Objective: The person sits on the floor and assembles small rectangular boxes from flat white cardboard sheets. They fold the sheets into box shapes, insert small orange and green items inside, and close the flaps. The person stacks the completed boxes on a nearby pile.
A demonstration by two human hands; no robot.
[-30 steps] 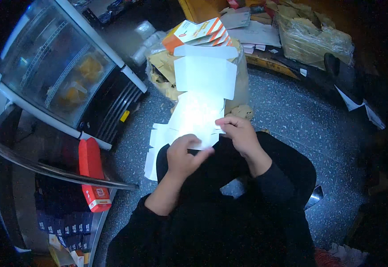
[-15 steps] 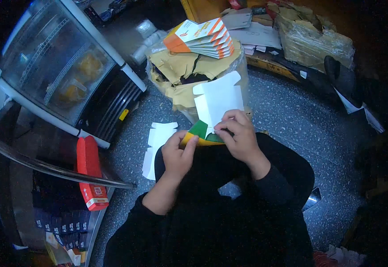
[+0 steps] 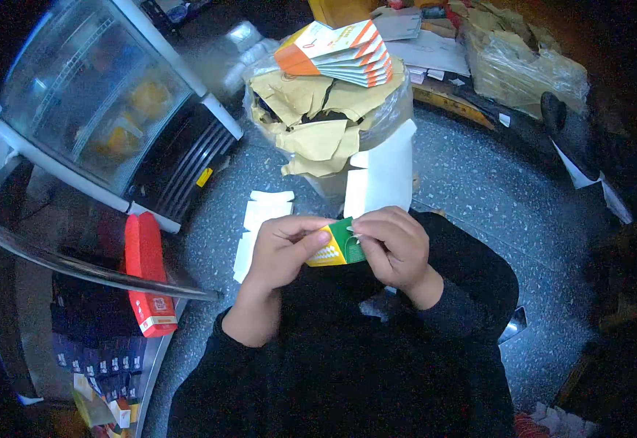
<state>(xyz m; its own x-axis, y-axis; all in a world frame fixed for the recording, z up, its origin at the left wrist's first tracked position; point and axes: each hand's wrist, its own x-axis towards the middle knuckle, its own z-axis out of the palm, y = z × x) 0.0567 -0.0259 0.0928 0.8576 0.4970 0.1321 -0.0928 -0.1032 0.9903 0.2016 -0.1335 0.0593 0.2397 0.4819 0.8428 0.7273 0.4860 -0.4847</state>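
Observation:
A flat carton blank (image 3: 342,252), green and yellow on its printed side, is held between my two hands above my lap. My left hand (image 3: 287,250) pinches the yellow part, with the thumb across its front. At the green edge, the closed fingers of my right hand (image 3: 397,244) grip a corner or flap, partly hidden by them. Beyond my knuckles a large white panel (image 3: 388,179) stands up and seems joined to the same blank. Past it, a bundle (image 3: 318,142) of torn brown paper and clear film carries a fanned stack of orange-and-white cartons (image 3: 340,51).
Another white blank (image 3: 267,212) lies on the speckled floor (image 3: 472,182) left of my knees. A glass-fronted cabinet (image 3: 114,102) and a curved metal rail (image 3: 99,274) with a long red box (image 3: 145,263) flank my left. A film-wrapped carton (image 3: 526,69) sits far right.
The blank has tilted up, so its yellow and green printed face now shows. Its white panel has swung right and lower. My hands are slightly lower and closer together.

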